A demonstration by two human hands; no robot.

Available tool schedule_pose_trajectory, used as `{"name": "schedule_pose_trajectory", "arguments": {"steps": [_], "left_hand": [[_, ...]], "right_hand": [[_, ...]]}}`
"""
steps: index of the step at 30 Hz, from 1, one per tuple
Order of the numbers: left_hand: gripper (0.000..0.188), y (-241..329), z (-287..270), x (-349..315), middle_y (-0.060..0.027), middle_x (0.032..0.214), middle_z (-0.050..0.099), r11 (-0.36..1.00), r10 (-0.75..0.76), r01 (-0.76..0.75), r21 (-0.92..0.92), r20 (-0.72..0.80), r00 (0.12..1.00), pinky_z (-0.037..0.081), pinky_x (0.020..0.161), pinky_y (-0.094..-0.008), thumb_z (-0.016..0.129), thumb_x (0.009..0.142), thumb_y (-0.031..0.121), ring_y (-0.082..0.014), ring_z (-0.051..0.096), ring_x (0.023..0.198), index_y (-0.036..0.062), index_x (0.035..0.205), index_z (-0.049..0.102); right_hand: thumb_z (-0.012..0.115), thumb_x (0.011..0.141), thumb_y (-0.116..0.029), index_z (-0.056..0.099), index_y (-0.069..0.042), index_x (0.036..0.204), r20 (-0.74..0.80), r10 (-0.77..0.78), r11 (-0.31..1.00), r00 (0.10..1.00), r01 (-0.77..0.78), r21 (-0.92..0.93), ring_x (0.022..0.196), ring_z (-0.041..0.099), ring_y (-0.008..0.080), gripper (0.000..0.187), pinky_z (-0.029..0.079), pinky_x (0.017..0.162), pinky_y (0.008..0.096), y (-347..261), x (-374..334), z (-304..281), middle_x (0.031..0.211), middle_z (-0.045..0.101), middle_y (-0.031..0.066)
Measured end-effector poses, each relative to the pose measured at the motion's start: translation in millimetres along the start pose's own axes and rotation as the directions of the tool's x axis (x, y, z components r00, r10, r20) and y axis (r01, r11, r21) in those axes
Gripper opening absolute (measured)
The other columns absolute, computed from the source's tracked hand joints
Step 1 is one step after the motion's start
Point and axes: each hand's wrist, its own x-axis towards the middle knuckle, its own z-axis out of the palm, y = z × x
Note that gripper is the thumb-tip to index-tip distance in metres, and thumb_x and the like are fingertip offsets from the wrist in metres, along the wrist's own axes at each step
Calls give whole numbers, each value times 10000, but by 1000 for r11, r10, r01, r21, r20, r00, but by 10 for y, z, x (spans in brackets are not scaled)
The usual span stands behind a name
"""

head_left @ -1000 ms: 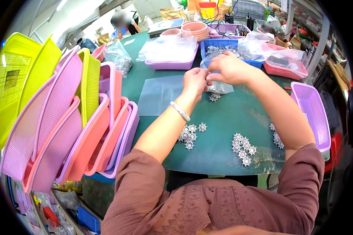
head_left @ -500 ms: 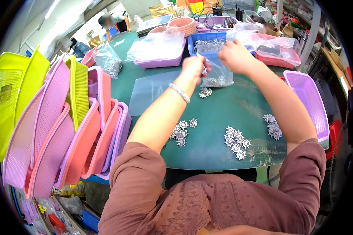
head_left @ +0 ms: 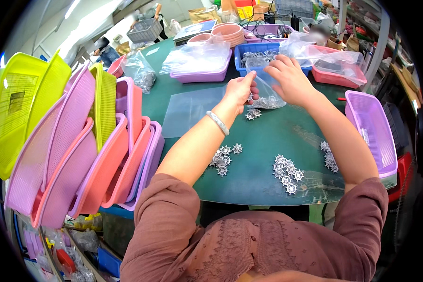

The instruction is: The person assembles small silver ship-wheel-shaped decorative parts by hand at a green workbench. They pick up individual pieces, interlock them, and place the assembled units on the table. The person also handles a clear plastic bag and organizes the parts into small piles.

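Note:
A clear plastic bag (head_left: 267, 89) with small silver ship's-wheel charms (head_left: 270, 102) in its bottom is between my hands at the table's far middle. My left hand (head_left: 242, 91) is closed beside the bag's mouth, thumb on top, with a charm (head_left: 249, 97) showing between its curled fingers. Curved and apart, the fingers of my right hand (head_left: 289, 80) are at the bag's other side; nothing shows in them. A small cluster of charms (head_left: 253, 113) lies just below the bag. Nearer me are charm piles at left (head_left: 221, 160), middle (head_left: 286, 173) and right (head_left: 330, 157), the last partly behind my forearm.
Behind the bag stands a blue tray (head_left: 240, 53) of charms. Purple (head_left: 199, 76) and pink trays (head_left: 336, 81) holding plastic bags flank it. A purple basket (head_left: 372, 131) sits at right; stacked coloured baskets (head_left: 75, 155) crowd the left. A clear sheet (head_left: 188, 110) lies flat.
My right hand's fingers have gone from pinched together to apart near the bag's mouth. The view has shifted slightly. In the background, a person now has a grey crate.

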Motion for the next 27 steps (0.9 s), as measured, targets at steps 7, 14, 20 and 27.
{"name": "schedule_pose_trajectory", "arguments": {"steps": [7, 14, 20, 27], "left_hand": [[382, -72, -97, -193, -33, 727, 582, 1000, -23, 23, 13, 28, 999, 415, 527, -283, 571, 843, 450, -140, 566, 615, 69, 873, 557], [320, -227, -190, -519, -32, 727, 586, 999, -36, 37, -8, 103, 994, 415, 513, -262, 543, 882, 386, -124, 574, 603, 66, 888, 552], [258, -477, -224, -839, -34, 719, 587, 997, -64, 73, -39, 195, 979, 409, 466, -234, 524, 907, 309, -119, 574, 599, 59, 857, 562], [160, -716, -107, -1171, -33, 709, 586, 985, -132, 158, -70, 280, 951, 403, 452, -215, 565, 884, 208, -115, 567, 595, 49, 860, 574]], "right_hand": [[690, 668, -85, 513, -73, 1128, -7, -15, 1000, 1000, 15, 22, 1184, 400, 312, 494, 329, 960, 443, -185, -109, -214, 1157, 501, 115], [691, 634, -46, 521, -63, 1099, -47, -34, 995, 998, 39, 96, 1200, 381, 320, 496, 334, 962, 447, -537, -373, -550, 1177, 475, 124], [708, 647, -89, 550, -50, 1075, 247, -102, 929, 964, 4, 369, 946, 546, 299, 458, 443, 829, 407, -828, -982, -597, 1025, 550, 119], [734, 625, -137, 560, -75, 1072, 550, -117, 885, 827, -164, 435, 872, 566, 291, 484, 476, 736, 394, -927, -1371, -326, 907, 541, 104]]}}
